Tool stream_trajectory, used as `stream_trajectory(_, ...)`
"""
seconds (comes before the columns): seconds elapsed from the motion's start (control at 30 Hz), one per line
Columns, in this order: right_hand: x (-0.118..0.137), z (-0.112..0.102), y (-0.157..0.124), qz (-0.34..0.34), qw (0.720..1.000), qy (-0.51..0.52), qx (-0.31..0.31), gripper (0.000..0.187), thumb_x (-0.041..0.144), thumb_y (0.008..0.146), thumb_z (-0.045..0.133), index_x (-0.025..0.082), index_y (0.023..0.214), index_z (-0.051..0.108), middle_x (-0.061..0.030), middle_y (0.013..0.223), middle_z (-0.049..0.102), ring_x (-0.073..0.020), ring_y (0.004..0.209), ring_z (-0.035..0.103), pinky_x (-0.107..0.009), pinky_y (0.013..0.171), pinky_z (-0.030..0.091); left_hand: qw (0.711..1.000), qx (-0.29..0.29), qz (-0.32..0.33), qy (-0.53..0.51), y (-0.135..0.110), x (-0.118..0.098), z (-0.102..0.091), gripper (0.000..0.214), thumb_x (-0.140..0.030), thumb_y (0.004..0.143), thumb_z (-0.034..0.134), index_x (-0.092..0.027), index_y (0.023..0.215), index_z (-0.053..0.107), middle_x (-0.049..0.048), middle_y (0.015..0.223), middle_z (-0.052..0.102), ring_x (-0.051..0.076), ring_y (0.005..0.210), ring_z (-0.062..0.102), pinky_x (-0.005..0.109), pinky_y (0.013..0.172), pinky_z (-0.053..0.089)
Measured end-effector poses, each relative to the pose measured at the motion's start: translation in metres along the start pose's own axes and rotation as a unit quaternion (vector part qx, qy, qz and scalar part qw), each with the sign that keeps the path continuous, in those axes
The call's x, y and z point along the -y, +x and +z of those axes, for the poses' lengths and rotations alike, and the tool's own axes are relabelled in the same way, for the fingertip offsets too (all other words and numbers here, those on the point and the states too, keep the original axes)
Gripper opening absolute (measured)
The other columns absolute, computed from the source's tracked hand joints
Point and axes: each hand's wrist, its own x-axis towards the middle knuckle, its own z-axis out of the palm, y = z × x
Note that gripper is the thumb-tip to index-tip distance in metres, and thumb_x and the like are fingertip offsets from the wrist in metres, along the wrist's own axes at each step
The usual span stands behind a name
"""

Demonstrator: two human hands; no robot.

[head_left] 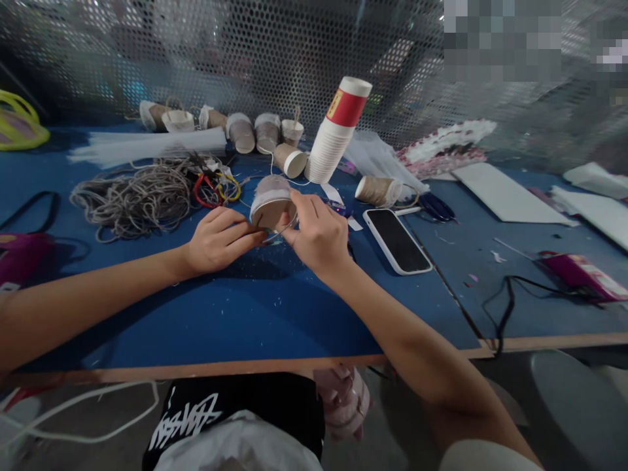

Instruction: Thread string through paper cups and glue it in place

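My right hand [318, 229] holds a paper cup [273, 191] wrapped in grey cord on its side, its open mouth turned toward me. The thumb reaches into the mouth while the fingers stay on the outside. At the cup's lower left rim, my left hand [223, 239] is closed, its fingertips pinched on a thin grey cord [280, 232] that runs below the rim toward my right fingers. Behind the left hand lie a tangled heap of grey cord [140, 196] and red-and-yellow-handled scissors or pliers [216, 190].
A tall leaning stack of white paper cups [328, 147] stands behind my right hand. Several wrapped cups [240, 133] line the metal mesh at the back. A phone [398, 242] lies to the right, white boards [510, 193] beyond it, and a purple glue gun [583, 275] with a black cable far right.
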Motion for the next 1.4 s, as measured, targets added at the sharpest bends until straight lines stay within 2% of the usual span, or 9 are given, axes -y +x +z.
stream_trajectory(0.27,0.002,0.001,-0.002,0.012,1.000,0.007,0.013,0.025,0.014,0.088,0.046,0.011,0.104,0.065,-0.0105,0.088,0.072,-0.0167,0.074,0.068,-0.024,0.058,0.050,0.999,0.002,-0.009,-0.034,0.001,0.001,0.001,0.006,-0.019,0.088,0.065,-0.020,0.086,0.060,-0.0013,0.069,0.065,0.013,0.061,0.052,0.026,0.053,0.039)
stream_trajectory(0.37,0.001,0.003,-0.002,0.026,0.999,0.014,0.027,0.024,0.015,0.087,0.047,0.011,0.103,0.064,-0.0104,0.087,0.070,-0.0174,0.072,0.066,-0.026,0.059,0.050,0.999,0.014,0.000,-0.041,0.000,0.002,0.003,0.001,-0.020,0.091,0.061,-0.021,0.090,0.060,-0.0010,0.073,0.067,0.013,0.064,0.055,0.026,0.056,0.044)
stream_trajectory(0.6,-0.006,0.006,-0.002,0.011,1.000,-0.020,0.013,0.023,0.015,0.085,0.046,0.012,0.100,0.064,-0.0077,0.080,0.069,-0.0162,0.070,0.064,-0.025,0.058,0.047,0.998,0.027,0.020,-0.051,0.000,0.007,0.010,0.011,-0.030,0.089,0.065,-0.023,0.097,0.062,0.0035,0.090,0.070,0.021,0.085,0.059,0.035,0.070,0.048)
stream_trajectory(0.7,-0.006,0.006,-0.002,0.019,0.999,0.001,0.039,0.021,0.016,0.086,0.046,0.014,0.095,0.064,-0.0075,0.079,0.069,-0.0161,0.069,0.064,-0.025,0.056,0.047,0.999,0.019,0.001,-0.038,-0.004,0.009,0.012,0.009,-0.029,0.085,0.070,-0.030,0.093,0.065,0.0019,0.095,0.068,0.022,0.097,0.058,0.040,0.082,0.047)
stream_trajectory(0.83,-0.002,0.004,-0.002,0.035,0.997,0.037,0.052,0.019,0.016,0.086,0.047,0.013,0.094,0.064,-0.0089,0.081,0.068,-0.0168,0.070,0.065,-0.025,0.057,0.047,0.997,0.033,-0.034,-0.055,-0.011,0.010,0.013,0.018,-0.024,0.083,0.071,-0.037,0.093,0.064,-0.0023,0.095,0.067,0.021,0.109,0.056,0.047,0.100,0.041)
stream_trajectory(1.07,-0.001,0.003,-0.001,0.039,0.997,0.058,0.024,0.020,0.014,0.084,0.050,0.012,0.098,0.064,-0.0096,0.084,0.070,-0.0173,0.072,0.067,-0.026,0.060,0.050,0.992,0.064,-0.082,-0.070,-0.012,0.008,0.011,0.018,-0.019,0.083,0.068,-0.033,0.091,0.062,-0.0055,0.087,0.071,0.020,0.103,0.064,0.058,0.102,0.042)
stream_trajectory(1.17,-0.002,0.002,-0.001,0.023,0.999,0.049,-0.002,0.019,0.016,0.085,0.049,0.012,0.097,0.064,-0.0088,0.081,0.071,-0.0164,0.069,0.067,-0.025,0.058,0.050,0.998,0.028,-0.041,-0.044,-0.007,0.007,0.009,0.024,-0.016,0.080,0.071,-0.035,0.092,0.062,-0.0072,0.085,0.071,0.020,0.100,0.065,0.061,0.105,0.038)
stream_trajectory(1.27,-0.001,0.001,0.000,0.013,0.999,0.029,-0.019,0.019,0.016,0.086,0.048,0.013,0.095,0.064,-0.0075,0.077,0.070,-0.0153,0.065,0.065,-0.025,0.055,0.049,1.000,-0.015,0.004,0.007,-0.005,0.006,0.006,0.022,-0.013,0.080,0.071,-0.031,0.089,0.061,-0.0073,0.083,0.072,0.021,0.097,0.066,0.065,0.106,0.035)
stream_trajectory(1.4,0.002,-0.001,0.000,0.023,0.999,0.036,-0.002,0.017,0.015,0.085,0.049,0.013,0.093,0.063,-0.0072,0.076,0.069,-0.0163,0.065,0.065,-0.025,0.054,0.047,0.999,0.017,-0.030,-0.006,-0.008,0.006,0.006,0.012,-0.015,0.084,0.065,-0.025,0.083,0.058,-0.0039,0.080,0.071,0.022,0.092,0.068,0.068,0.101,0.037)
